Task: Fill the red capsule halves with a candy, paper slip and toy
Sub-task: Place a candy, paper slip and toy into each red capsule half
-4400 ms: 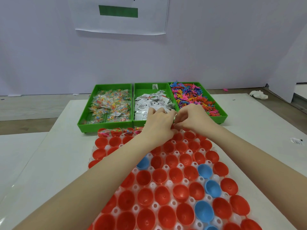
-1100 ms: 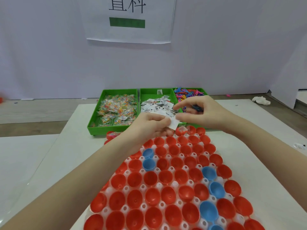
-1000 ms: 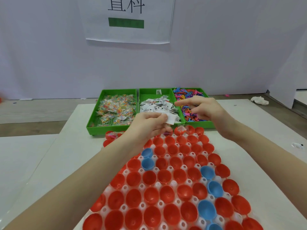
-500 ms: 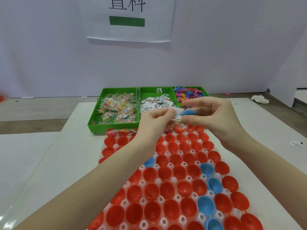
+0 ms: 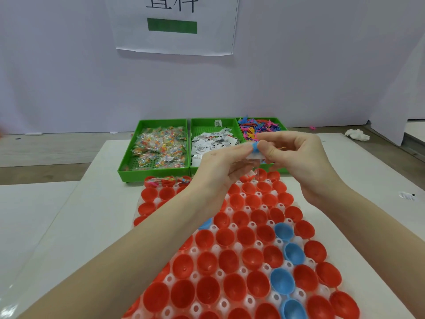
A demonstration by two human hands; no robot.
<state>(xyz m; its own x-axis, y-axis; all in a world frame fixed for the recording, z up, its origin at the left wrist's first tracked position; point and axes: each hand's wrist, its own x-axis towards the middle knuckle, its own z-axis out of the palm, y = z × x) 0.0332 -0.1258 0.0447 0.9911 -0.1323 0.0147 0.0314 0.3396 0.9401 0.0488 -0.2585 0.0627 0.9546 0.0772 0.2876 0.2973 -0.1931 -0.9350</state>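
blue toy (image 5: 254, 146) and paper slip (image 5: 254, 155) pinched between left hand (image 5: 218, 168), right hand (image 5: 296, 157) fingertips

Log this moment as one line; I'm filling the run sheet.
left hand: pinches paper slip | right hand: pinches blue toy | both above red capsule halves | stage: not yet dropped in

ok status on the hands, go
Left hand and right hand pinch a blue toy and paper slip together. Above far red capsule halves. Nothing blocking.

Probably an assembly workstation: sorted green bins (image 5: 153, 173), plain backdrop, posted sign (image 5: 174, 24).
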